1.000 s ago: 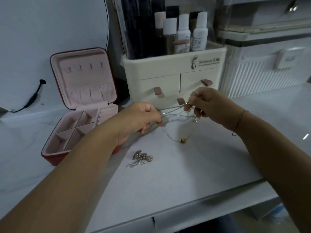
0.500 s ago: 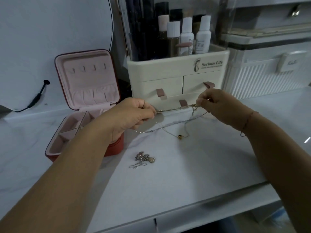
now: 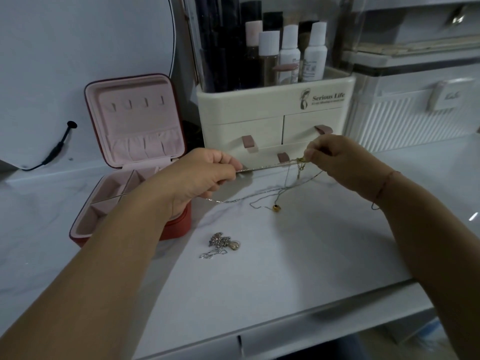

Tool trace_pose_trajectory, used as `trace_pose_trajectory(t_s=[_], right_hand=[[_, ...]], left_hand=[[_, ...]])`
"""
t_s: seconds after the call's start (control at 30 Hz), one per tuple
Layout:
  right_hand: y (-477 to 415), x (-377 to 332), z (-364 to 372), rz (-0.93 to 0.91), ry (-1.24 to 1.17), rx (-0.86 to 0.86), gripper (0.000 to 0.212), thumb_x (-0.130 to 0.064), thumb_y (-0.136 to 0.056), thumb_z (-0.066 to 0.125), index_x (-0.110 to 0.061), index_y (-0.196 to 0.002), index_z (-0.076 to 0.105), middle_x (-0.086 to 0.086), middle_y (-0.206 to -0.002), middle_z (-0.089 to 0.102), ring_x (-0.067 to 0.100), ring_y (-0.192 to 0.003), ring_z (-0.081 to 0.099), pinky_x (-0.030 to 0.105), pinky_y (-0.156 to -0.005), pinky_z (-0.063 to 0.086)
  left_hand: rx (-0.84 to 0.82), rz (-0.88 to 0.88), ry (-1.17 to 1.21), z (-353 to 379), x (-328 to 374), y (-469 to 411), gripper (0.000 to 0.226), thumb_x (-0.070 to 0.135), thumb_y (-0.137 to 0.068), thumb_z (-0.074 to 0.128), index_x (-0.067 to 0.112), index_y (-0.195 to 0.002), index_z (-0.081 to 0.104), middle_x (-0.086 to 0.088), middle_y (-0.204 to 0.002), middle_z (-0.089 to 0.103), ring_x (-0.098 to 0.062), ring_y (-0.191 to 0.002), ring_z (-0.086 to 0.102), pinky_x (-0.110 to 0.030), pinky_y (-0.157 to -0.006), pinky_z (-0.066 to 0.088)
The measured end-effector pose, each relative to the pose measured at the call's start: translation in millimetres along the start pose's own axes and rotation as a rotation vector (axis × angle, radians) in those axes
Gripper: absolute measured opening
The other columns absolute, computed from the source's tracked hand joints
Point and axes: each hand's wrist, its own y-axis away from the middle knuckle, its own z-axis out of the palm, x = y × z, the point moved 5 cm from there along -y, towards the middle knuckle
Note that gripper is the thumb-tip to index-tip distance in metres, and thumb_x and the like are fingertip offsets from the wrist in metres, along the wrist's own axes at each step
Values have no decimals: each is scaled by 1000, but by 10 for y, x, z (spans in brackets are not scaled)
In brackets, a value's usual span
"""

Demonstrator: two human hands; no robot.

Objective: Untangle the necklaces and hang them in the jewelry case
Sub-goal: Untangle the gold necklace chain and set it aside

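The left hand is curled, its thumb and fingertips pinching one end of a gold-toned chain. The right hand pinches the other end between thumb and forefinger, its remaining fingers folded in. The chain runs taut and almost level between them, above the white marble-patterned countertop and just in front of a cream drawer organiser. From the right-hand pinch, finer silver strands hang down and trail across the counter toward the left hand. A small gold bead pendant lies where they loop. Nearer the camera, apart from these strands, a small heap of tangled silver necklaces rests on the counter. The jewelry case, red outside and pink inside, stands open at the left, partly hidden by the left forearm. Its upright lid shows a row of small hooks with nothing on them. Bottles stand in the top of the organiser, a white ribbed box sits to its right, and a thin red thread bracelet circles the right wrist.
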Motion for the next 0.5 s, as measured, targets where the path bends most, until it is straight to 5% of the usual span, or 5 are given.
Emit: trace_pose_trajectory(t_s=[0.1, 0.27, 0.5], right_hand=[[-5, -4, -6, 4, -152, -13, 22, -18, -98, 48, -15, -78, 57, -1, -65, 45, 8, -54, 39, 20, -55, 37], [12, -76, -18, -29, -468, -38, 25, -8, -99, 44, -11, -75, 51, -14, -47, 47, -1, -42, 35, 12, -43, 31], [36, -194, 22, -129, -603, -104, 26, -7, -101, 41, -9, -76, 49, -13, -49, 42, 3, -43, 30, 15, -42, 27]], left_hand=[[-12, 14, 3, -1, 5, 7, 16, 9, -87, 61, 13, -100, 70, 8, -54, 41, -4, -44, 29, -13, -39, 26], [-23, 27, 39, -4, 34, 29, 19, 27, -86, 68, 15, -99, 73, 7, -56, 34, -7, -48, 22, -16, -42, 21], [-58, 54, 34, 85, 93, 93, 21, 30, -92, 60, 16, -95, 75, 3, -58, 35, -8, -47, 24, -16, -40, 22]])
